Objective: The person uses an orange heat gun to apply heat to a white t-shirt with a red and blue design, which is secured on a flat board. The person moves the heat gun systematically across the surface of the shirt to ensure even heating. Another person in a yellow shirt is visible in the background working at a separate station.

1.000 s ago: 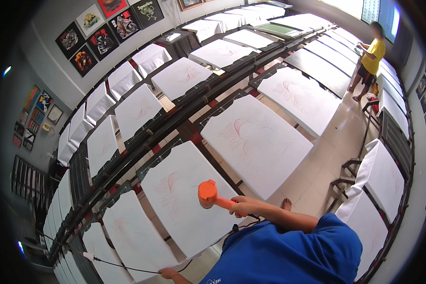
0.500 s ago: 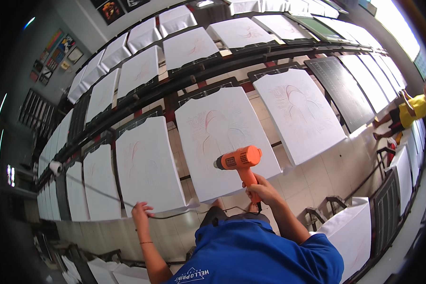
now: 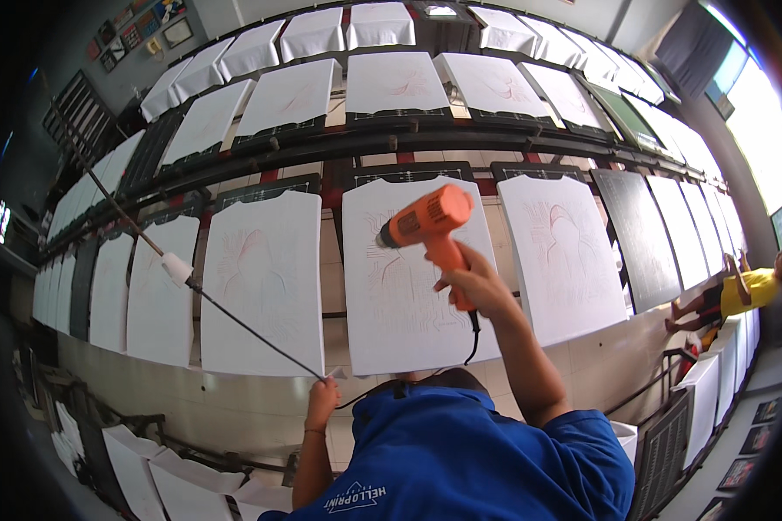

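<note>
Rows of white shirts point(image 3: 248, 234), stretched over black boards point(image 3: 636, 234), fill the room; a person in a yellow top point(image 3: 745, 292) is at far right; a cord point(image 3: 261, 325) slants in front of a shirt left of centre, a white connector point(image 3: 176, 268) along it; the right hand point(image 3: 478, 285) is wrapped around an orange heat gun point(image 3: 426, 217), nozzle leftward above the middle shirt point(image 3: 408, 321); the left hand point(image 3: 324, 399), lower, pinches the cord, well apart from the heat gun.
</note>
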